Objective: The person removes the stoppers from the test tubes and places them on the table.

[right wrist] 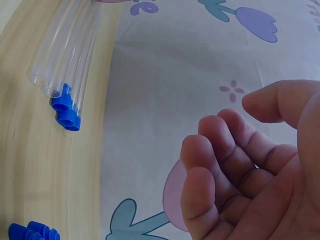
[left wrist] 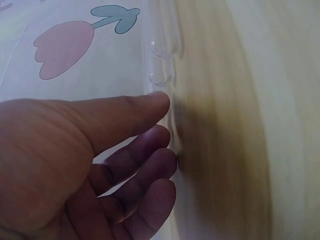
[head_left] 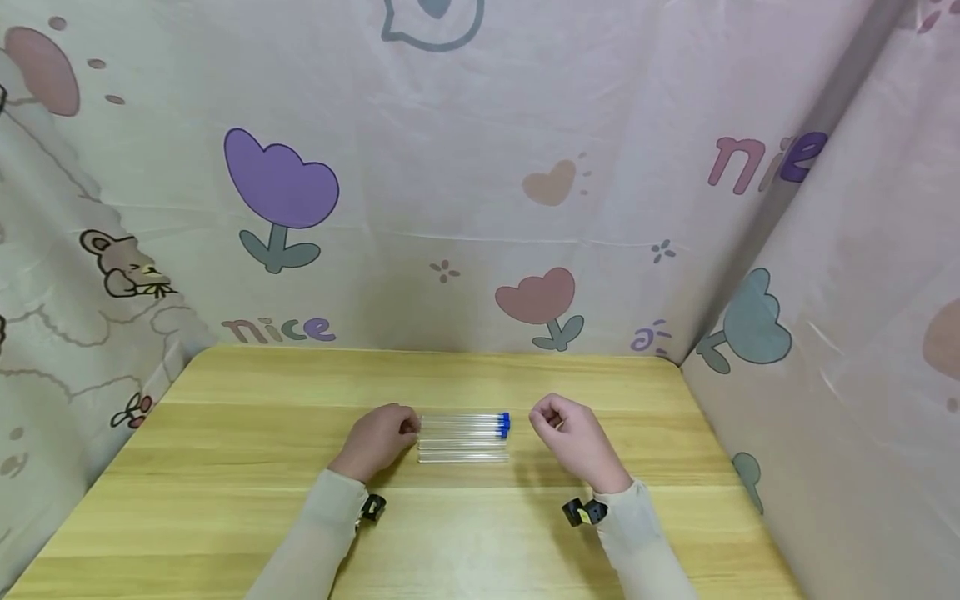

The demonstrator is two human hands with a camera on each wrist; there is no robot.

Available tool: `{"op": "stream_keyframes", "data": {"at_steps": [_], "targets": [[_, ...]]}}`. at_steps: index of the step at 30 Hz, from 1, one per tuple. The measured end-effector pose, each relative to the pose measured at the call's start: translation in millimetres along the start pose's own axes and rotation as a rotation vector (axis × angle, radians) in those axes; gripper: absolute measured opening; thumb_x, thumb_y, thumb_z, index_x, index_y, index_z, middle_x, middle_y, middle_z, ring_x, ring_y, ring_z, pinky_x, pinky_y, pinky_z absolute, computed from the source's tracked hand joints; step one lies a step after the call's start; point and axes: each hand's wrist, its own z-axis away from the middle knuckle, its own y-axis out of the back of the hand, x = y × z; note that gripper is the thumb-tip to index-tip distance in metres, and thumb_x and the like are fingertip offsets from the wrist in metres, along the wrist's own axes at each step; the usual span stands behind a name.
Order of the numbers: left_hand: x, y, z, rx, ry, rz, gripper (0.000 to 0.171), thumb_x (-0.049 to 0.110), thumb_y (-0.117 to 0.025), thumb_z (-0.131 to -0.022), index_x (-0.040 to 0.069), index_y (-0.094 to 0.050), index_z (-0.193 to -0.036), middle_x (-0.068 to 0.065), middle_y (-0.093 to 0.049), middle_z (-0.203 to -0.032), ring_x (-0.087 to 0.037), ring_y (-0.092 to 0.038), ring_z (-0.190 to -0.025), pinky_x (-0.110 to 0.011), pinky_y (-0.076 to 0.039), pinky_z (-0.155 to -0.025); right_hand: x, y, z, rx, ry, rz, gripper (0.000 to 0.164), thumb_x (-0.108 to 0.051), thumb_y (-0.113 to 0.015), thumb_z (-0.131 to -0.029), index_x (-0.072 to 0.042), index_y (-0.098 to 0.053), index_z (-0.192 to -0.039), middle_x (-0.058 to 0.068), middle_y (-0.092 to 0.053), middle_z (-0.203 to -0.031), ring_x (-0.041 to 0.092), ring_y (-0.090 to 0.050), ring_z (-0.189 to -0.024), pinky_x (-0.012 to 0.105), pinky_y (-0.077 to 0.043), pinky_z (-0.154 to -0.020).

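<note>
Several clear test tubes [head_left: 459, 451] lie side by side on the table, mouths toward the right. Blue caps [head_left: 505, 426] close the far ones, while the nearer ones have uncovered mouths, seen also in the right wrist view as tubes [right wrist: 55, 60]. My left hand [head_left: 377, 440] is at their rounded ends, fingers loosely bent; its thumb is beside the ends in the left wrist view, and whether it touches them I cannot tell. Raised to the right of the capped ends, my right hand [head_left: 579, 442] has relaxed, bent fingers and holds nothing.
More blue caps [right wrist: 35, 232] lie on the table in the right wrist view; the head view does not show them. A patterned cloth [head_left: 420, 292] hangs behind the wooden table [head_left: 247, 467] and at both its sides.
</note>
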Motion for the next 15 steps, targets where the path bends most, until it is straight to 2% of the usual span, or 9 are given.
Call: {"op": "stream_keyframes", "data": {"at_steps": [9,15], "targets": [[-0.5,0.4,0.1,-0.014,0.008,0.01,0.009,0.014,-0.082,-0.088,0.015,-0.076,-0.095,0.006,-0.064,-0.086,-0.01,-0.056,-0.078,-0.038,-0.053,-0.078,-2.8,-2.4,1.5,-0.018,0.005,0.008,0.012,-0.02,-0.065,-0.102,-0.023,-0.071,-0.093,-0.008,-0.064,-0.083,0.015,-0.058,-0.074,0.029,-0.051,-0.067],[-1.0,0.2,0.8,-0.001,-0.009,0.002,0.008,0.013,-0.082,-0.088,0.017,-0.075,-0.09,0.007,-0.064,-0.086,-0.01,-0.057,-0.078,-0.038,-0.053,-0.079,-5.6,-3.0,2.7,-0.016,0.004,0.014,0.012,-0.02,-0.066,-0.102,-0.024,-0.071,-0.092,-0.008,-0.064,-0.083,0.015,-0.058,-0.073,0.029,-0.05,-0.067]]}}
